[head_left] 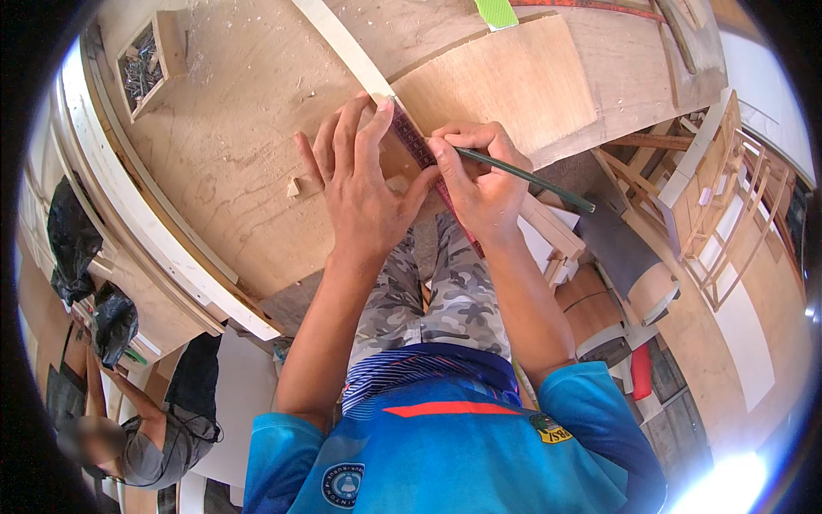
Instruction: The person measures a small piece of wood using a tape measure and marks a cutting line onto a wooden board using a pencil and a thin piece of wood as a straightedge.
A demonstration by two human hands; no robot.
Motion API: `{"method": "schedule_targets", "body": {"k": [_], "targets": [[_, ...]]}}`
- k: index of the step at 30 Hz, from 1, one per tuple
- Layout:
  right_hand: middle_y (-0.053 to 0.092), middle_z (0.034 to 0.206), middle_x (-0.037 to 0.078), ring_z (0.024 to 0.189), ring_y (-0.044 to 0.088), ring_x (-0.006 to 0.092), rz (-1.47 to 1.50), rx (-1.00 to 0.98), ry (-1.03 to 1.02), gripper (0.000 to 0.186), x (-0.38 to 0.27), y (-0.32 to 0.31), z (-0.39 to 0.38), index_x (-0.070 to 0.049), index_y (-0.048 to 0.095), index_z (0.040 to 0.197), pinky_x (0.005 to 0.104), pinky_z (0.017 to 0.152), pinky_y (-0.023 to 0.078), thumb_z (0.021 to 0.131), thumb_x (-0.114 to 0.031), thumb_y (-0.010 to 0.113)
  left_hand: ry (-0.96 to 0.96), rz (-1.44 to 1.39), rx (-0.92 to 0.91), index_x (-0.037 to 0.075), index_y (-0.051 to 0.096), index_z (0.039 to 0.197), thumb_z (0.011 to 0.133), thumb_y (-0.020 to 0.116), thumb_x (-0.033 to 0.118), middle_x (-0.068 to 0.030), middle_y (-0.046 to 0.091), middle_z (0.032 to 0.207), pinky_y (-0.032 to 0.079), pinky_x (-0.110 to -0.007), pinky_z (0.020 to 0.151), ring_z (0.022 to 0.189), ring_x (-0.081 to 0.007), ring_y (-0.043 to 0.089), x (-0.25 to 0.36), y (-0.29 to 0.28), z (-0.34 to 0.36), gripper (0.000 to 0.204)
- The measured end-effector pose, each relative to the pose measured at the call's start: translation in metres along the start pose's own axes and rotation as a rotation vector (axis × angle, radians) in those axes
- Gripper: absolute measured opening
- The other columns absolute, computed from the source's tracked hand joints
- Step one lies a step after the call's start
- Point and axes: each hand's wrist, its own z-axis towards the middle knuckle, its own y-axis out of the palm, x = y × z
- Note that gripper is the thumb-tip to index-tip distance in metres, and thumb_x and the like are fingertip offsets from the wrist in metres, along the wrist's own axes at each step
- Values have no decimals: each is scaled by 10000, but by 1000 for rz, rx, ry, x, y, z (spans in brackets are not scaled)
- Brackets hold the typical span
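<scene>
A dark red ruler point(413, 137) lies slantwise at the near edge of the wooden worktable, in line with a pale wood strip point(342, 43) that runs away from me. My left hand point(360, 180) has its fingers spread, with the index fingertip and thumb resting at the ruler and strip. My right hand point(486, 176) is closed round a dark green pencil point(548, 184). The pencil's near end sticks out to the right, while its tip is hidden by my fingers beside the ruler. The ruler's lower end reaches past the table edge above my lap.
A curved plywood piece point(505, 81) lies on the worktable point(257, 188) beyond my right hand. A wooden box point(171, 51) of small metal pieces stands at the far left. Wood offcuts point(552, 236) and rolled sheets are at my right. Another person point(163, 437) works at lower left.
</scene>
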Motion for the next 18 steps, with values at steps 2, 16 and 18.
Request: {"method": "schedule_targets", "body": {"k": [2, 16, 18], "targets": [[808, 969, 147, 843, 762, 134, -4, -3, -9, 161, 0, -1, 0, -6, 664, 1020, 283, 708, 619, 961, 1, 814, 1, 0, -2, 167, 539, 1552, 786, 932, 478, -152, 553, 1565, 114, -627, 1310, 1498, -380, 463, 0, 0, 0, 915], [806, 955, 134, 805, 732, 107, -52, -42, -15, 137, -6, -4, 4, 5, 671, 991, 268, 683, 600, 955, 19, 802, -63, -24, -46, 150, 537, 1548, 758, 958, 375, -123, 531, 1586, 53, -648, 1314, 1524, -354, 423, 8, -2, 0, 923], [807, 954, 134, 807, 736, 111, -43, -41, -17, 136, -5, -3, 3, 5, 673, 989, 269, 684, 601, 953, 19, 803, -62, -22, -48, 151, 538, 1548, 757, 959, 370, -125, 529, 1586, 54, -651, 1313, 1524, -354, 424, 8, -2, 0, 922]]}}
